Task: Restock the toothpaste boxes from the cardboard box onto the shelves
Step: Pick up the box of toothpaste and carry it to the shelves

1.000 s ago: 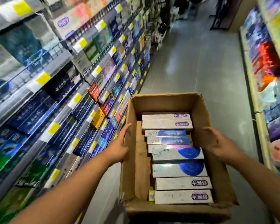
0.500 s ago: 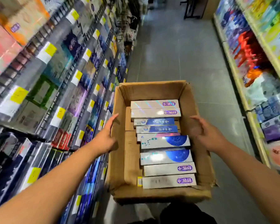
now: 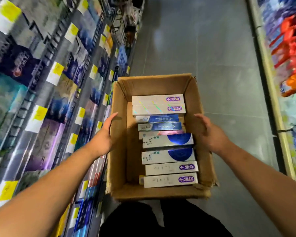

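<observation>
The cardboard box [image 3: 120, 142] sits low in the aisle, flush beside the shelves [image 3: 61, 103] on its left; the toothpaste boxes [image 3: 167, 141] lie in a row along its right side, long axes running across the box from wall to wall. The left hand [image 3: 103, 139] presses flat on the box's left wall, fingers [image 3: 112, 118] straight; the right hand [image 3: 210, 134] lies open against the right wall, fingers spread, holding nothing; it is likely nearer the row, which lies just inward of it.
</observation>
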`<move>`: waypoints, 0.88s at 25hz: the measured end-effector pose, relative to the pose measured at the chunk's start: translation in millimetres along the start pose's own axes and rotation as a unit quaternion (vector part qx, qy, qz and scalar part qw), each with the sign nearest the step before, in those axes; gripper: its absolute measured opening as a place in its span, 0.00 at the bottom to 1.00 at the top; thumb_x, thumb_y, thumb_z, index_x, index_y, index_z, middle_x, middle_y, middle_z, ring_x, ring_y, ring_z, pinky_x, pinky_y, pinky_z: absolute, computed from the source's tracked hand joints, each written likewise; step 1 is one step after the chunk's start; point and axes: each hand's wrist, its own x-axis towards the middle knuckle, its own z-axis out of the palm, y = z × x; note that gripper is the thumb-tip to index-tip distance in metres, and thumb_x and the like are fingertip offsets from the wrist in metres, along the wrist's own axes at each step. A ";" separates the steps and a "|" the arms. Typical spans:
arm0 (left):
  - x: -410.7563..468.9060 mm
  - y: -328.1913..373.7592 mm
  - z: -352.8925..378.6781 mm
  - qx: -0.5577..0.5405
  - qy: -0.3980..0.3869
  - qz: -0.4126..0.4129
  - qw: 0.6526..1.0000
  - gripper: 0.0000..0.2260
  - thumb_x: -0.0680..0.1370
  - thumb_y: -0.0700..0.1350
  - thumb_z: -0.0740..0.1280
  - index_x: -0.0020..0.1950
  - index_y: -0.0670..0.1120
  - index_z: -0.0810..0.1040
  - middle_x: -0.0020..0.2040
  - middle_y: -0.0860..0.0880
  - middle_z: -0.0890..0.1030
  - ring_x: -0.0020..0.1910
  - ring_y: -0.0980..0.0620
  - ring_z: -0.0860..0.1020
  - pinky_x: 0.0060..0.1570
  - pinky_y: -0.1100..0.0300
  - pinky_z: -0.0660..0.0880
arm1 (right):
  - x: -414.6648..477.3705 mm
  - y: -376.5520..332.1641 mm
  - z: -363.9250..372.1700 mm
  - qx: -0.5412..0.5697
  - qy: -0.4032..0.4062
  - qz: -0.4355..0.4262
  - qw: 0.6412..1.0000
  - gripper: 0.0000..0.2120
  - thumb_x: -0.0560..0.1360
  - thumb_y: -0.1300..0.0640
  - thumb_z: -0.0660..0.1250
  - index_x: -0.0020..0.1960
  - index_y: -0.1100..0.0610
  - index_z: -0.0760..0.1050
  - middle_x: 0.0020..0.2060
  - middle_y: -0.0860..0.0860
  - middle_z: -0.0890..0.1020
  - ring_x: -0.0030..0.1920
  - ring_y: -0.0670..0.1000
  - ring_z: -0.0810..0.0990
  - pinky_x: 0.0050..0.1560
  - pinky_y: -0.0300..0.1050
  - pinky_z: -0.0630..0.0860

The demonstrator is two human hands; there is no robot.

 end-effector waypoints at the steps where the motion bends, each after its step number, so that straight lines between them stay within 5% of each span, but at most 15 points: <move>1: 19.7 0.1 -1.7 0.004 -0.001 -0.003 1.000 0.48 0.70 0.25 0.68 0.67 0.74 0.56 0.61 0.46 0.77 0.53 0.38 0.79 0.52 0.45 0.77 | 19.7 3.5 0.7 -0.009 0.004 0.000 1.000 0.29 0.71 0.61 0.63 0.70 0.49 0.63 0.46 0.57 0.84 0.43 0.59 0.82 0.44 0.46 0.76; 4: 81.4 -9.7 -3.3 0.013 -0.007 -0.026 1.000 0.46 0.70 0.30 0.67 0.69 0.73 0.55 0.57 0.36 0.78 0.48 0.30 0.79 0.43 0.32 0.76 | 78.7 13.8 11.2 -0.006 0.016 0.031 0.999 0.30 0.69 0.56 0.59 0.71 0.47 0.63 0.46 0.56 0.84 0.44 0.60 0.83 0.46 0.44 0.76; 6: 120.8 -21.9 -2.2 0.004 -0.015 -0.026 1.000 0.44 0.68 0.33 0.66 0.67 0.76 0.54 0.54 0.43 0.79 0.46 0.35 0.79 0.45 0.32 0.75 | 115.5 20.9 27.3 -0.011 0.008 0.047 0.999 0.31 0.68 0.59 0.59 0.71 0.45 0.63 0.45 0.57 0.84 0.43 0.61 0.82 0.46 0.47 0.78; 10: 200.0 -67.2 -6.1 0.009 -0.038 -0.030 0.999 0.46 0.69 0.27 0.64 0.69 0.73 0.57 0.57 0.43 0.78 0.48 0.28 0.78 0.49 0.29 0.74 | 174.4 40.4 65.9 0.001 0.010 0.071 0.997 0.32 0.65 0.56 0.56 0.67 0.39 0.61 0.42 0.56 0.83 0.39 0.60 0.82 0.42 0.52 0.78; 14: 265.3 -91.1 -2.2 0.085 -0.067 -0.018 0.994 0.45 0.71 0.26 0.61 0.69 0.73 0.54 0.67 0.44 0.71 0.36 0.39 0.79 0.31 0.49 0.77 | 225.2 68.1 110.8 -0.007 0.023 0.113 0.993 0.31 0.71 0.64 0.61 0.71 0.46 0.63 0.48 0.58 0.83 0.43 0.63 0.82 0.46 0.53 0.78; 17: 309.0 -118.4 15.7 0.133 -0.061 -0.041 0.988 0.43 0.71 0.29 0.59 0.73 0.69 0.49 0.68 0.45 0.69 0.30 0.38 0.77 0.26 0.51 0.76 | 257.6 99.1 146.6 -0.012 0.013 0.131 0.991 0.31 0.71 0.66 0.63 0.70 0.46 0.63 0.50 0.60 0.83 0.47 0.65 0.81 0.50 0.56 0.78; 19: 334.7 -141.4 31.0 0.158 -0.071 -0.065 0.983 0.44 0.72 0.31 0.60 0.73 0.70 0.47 0.57 0.39 0.77 0.28 0.36 0.77 0.24 0.49 0.78 | 279.1 123.2 169.5 -0.005 0.005 0.156 0.988 0.31 0.71 0.66 0.62 0.69 0.44 0.63 0.51 0.58 0.82 0.49 0.63 0.81 0.52 0.56 0.78; 22: 367.3 -190.2 66.4 0.137 -0.058 -0.078 0.986 0.42 0.73 0.28 0.61 0.75 0.63 0.51 0.42 0.44 0.78 0.29 0.43 0.76 0.24 0.63 0.74 | 312.1 170.2 208.3 -0.023 -0.016 0.161 0.987 0.30 0.73 0.63 0.62 0.70 0.42 0.60 0.52 0.59 0.82 0.48 0.64 0.81 0.51 0.59 0.78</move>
